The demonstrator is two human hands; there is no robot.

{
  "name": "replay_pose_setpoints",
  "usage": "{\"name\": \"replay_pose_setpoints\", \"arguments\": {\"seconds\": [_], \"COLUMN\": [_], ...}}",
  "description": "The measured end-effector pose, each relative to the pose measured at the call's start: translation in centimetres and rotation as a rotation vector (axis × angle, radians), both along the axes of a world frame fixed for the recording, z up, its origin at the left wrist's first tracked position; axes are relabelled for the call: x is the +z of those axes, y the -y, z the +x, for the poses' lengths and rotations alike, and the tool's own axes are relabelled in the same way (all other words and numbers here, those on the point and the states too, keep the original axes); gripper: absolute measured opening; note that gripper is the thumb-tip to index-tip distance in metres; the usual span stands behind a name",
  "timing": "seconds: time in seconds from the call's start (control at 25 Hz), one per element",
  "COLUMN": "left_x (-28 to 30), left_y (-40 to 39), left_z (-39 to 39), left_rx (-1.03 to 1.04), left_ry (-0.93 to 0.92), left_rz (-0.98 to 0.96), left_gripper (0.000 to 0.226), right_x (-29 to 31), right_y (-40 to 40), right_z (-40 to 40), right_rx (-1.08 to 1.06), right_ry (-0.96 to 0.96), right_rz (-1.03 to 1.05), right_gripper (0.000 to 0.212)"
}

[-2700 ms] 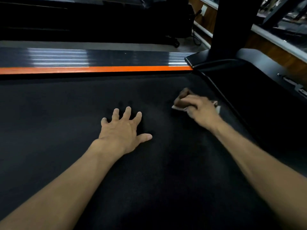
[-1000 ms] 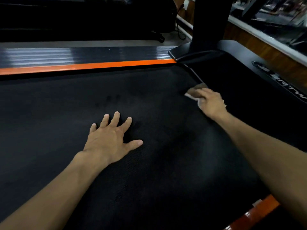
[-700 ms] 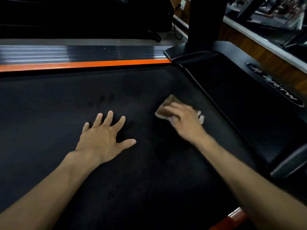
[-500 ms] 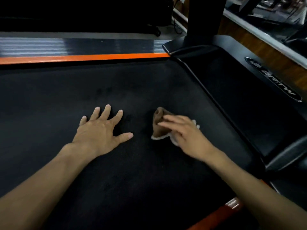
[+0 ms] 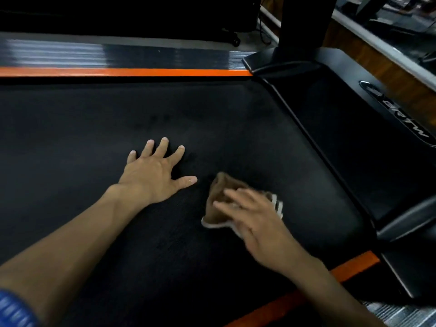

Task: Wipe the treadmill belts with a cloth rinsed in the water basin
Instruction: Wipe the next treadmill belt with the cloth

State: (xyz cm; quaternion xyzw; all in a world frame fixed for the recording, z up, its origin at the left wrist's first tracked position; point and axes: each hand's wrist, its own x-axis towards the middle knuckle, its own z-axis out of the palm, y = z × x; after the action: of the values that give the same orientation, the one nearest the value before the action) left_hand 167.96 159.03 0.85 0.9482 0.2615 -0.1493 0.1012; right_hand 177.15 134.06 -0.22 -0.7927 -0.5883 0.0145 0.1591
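Observation:
The black treadmill belt (image 5: 118, 128) fills most of the view. My left hand (image 5: 153, 173) lies flat on it, fingers spread. Just to its right, my right hand (image 5: 254, 218) presses a brown cloth (image 5: 218, 199) with a pale edge down on the belt; the fingers lie extended over the cloth and are blurred by motion. Part of the cloth is hidden under the hand. No water basin is in view.
An orange stripe and a ribbed side rail (image 5: 118, 57) border the belt's far side; another orange stripe (image 5: 306, 286) borders the near side. The black motor cover (image 5: 354, 128) and an upright post (image 5: 304, 22) stand at the right. A wooden ledge (image 5: 387, 67) runs behind.
My right hand has dragged the cloth from the belt's edge by the motor cover back toward me and nearer my left hand. The left hand has stayed flat on the belt.

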Motion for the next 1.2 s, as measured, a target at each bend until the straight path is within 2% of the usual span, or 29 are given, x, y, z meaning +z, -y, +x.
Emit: {"name": "replay_pose_setpoints", "arguments": {"seconds": [0.12,0.2,0.28,0.36,0.44,0.56,0.68,0.8,0.88,0.96,1.04,1.12,1.2], "left_x": [0.2,0.3,0.2,0.1,0.1,0.1,0.2,0.3,0.2,0.1,-0.1,-0.1,0.0], "left_y": [0.0,-0.1,-0.1,-0.1,-0.1,-0.3,-0.3,-0.2,-0.3,-0.4,-0.4,-0.4,-0.4], "left_z": [-0.1,-0.1,-0.1,0.0,0.0,-0.1,0.0,0.0,0.1,0.1,0.1,0.0,0.1], "left_rx": [0.004,0.006,0.000,-0.010,-0.015,-0.015,-0.018,-0.008,-0.011,-0.014,-0.019,-0.022,-0.025], "left_ry": [-0.002,-0.006,-0.019,-0.024,-0.037,-0.046,-0.053,-0.057,-0.052,-0.049,-0.048,-0.050,-0.055], "left_rz": [-0.013,-0.015,-0.007,0.012,0.017,0.019,0.019,0.002,0.004,0.011,0.015,0.022,0.034], "left_gripper": [0.087,0.087,0.088,0.089,0.091,0.096,0.099,0.100,0.101,0.101,0.101,0.101,0.101], "right_x": [0.4,-0.2,-1.0,-0.9,-0.9,-0.5,0.0,0.6,0.6,1.2,0.7,0.0,0.2], "right_y": [1.2,1.8,3.3,4.8,4.3,2.3,3.2,6.3,9.3,12.2,12.8,11.5,9.9], "right_z": [-0.2,3.3,8.1,11.3,10.7,4.2,-2.5,-0.4,4.2,8.2,8.4,5.3,1.6], "right_rx": [0.142,0.106,-0.107,-0.393,-0.499,-0.257,-0.020,0.062,-0.132,-0.433,-0.654,-0.609,-0.442], "right_ry": [-0.051,-0.038,0.021,0.032,0.014,0.094,-0.071,-0.136,-0.121,-0.148,-0.112,-0.006,-0.064], "right_rz": [-0.073,-0.071,-0.001,-0.019,-0.013,0.087,-0.023,-0.062,-0.055,-0.066,-0.097,-0.079,-0.101], "right_gripper": [0.044,0.043,0.040,0.045,0.044,0.039,0.038,0.036,0.037,0.061,0.063,0.059,0.064]}}
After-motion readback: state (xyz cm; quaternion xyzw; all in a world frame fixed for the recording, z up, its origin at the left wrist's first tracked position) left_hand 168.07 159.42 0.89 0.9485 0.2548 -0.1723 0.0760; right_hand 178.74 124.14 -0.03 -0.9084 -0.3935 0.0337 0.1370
